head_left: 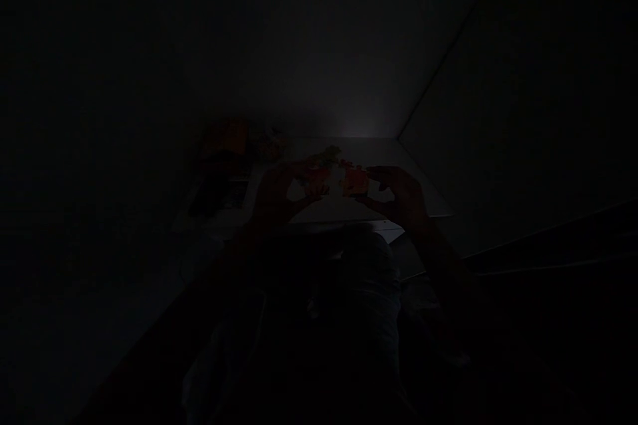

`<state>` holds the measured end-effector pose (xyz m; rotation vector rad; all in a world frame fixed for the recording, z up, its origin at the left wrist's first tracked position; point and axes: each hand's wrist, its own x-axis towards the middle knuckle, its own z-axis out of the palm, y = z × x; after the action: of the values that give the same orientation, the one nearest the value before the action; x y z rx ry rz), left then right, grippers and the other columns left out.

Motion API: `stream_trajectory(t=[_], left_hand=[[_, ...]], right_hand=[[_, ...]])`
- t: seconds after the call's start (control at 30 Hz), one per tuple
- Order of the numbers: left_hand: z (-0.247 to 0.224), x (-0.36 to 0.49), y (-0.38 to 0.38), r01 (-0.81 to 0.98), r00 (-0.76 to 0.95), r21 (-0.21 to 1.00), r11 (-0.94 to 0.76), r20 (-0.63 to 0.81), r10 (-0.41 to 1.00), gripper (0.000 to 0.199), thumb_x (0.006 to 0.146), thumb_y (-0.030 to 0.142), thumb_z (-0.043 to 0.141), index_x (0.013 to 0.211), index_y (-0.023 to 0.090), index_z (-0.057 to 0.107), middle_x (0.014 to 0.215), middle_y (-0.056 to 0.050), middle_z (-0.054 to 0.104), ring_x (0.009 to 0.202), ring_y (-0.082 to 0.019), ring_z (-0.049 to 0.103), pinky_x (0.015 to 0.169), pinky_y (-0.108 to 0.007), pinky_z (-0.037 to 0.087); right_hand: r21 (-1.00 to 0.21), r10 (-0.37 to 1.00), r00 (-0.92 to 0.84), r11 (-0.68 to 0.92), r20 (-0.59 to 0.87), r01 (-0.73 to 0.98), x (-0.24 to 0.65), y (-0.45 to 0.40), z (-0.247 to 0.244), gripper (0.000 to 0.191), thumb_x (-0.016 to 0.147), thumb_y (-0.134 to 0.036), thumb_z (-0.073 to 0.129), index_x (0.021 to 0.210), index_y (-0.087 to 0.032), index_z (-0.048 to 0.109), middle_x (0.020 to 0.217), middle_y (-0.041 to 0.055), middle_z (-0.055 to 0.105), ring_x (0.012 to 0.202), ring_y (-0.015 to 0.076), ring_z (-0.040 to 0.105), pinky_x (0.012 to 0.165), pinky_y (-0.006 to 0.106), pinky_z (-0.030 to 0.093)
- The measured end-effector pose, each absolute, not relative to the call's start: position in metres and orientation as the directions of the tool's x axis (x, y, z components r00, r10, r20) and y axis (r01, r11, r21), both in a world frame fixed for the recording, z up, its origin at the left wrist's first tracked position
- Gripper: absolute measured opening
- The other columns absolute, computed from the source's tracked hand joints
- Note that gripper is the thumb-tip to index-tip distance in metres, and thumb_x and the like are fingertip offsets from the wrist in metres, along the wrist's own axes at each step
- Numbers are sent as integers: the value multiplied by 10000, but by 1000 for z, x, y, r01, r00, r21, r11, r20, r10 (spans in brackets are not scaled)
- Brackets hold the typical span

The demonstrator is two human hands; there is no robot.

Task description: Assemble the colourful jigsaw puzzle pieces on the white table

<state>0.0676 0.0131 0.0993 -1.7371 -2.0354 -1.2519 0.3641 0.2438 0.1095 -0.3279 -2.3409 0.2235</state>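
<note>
The picture is very dark. My left hand (279, 189) is closed, thumb and fingers pinching an orange and pale jigsaw puzzle piece (318, 180) over the white table. A little to the right, my right hand (399, 191) grips an orange jigsaw puzzle piece (355, 182) by its right side, with small knobs showing on its edges. A narrow gap separates the two pieces. Just behind them lie a green piece (329, 154) and some small red bits (345, 163), whose outlines are hard to make out.
An orange box or bag (226, 136) stands at the back left of the table, beside a blurred pile of small pieces (272, 143). In front of it lies a dark flat object (219, 194). Pale walls (349, 66) close off the back and right.
</note>
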Motion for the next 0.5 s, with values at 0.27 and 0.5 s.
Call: stream_trajectory(t=[0.27, 0.5], left_hand=[[63, 53, 25, 902, -248, 420, -100, 694, 676, 705, 982, 513, 1104, 1570, 309, 773, 1495, -126, 856, 1342, -372, 826, 1220, -561, 678], [11, 49, 68, 846, -390, 492, 208, 302, 870, 204, 1030, 387, 982, 1158, 261, 885, 1368, -118, 903, 1295, -354, 858, 1220, -537, 662]], right_hand=[[-182, 193, -648, 980, 737, 86, 367, 262, 82, 467, 1194, -681, 864, 1539, -367, 883, 1516, 120, 915, 1173, 359, 927, 876, 518, 803], [-361, 396, -776, 903, 491, 233, 367, 286, 18, 381, 1243, -595, 766, 1464, -323, 914, 1505, 125, 908, 1099, 311, 925, 916, 472, 802]])
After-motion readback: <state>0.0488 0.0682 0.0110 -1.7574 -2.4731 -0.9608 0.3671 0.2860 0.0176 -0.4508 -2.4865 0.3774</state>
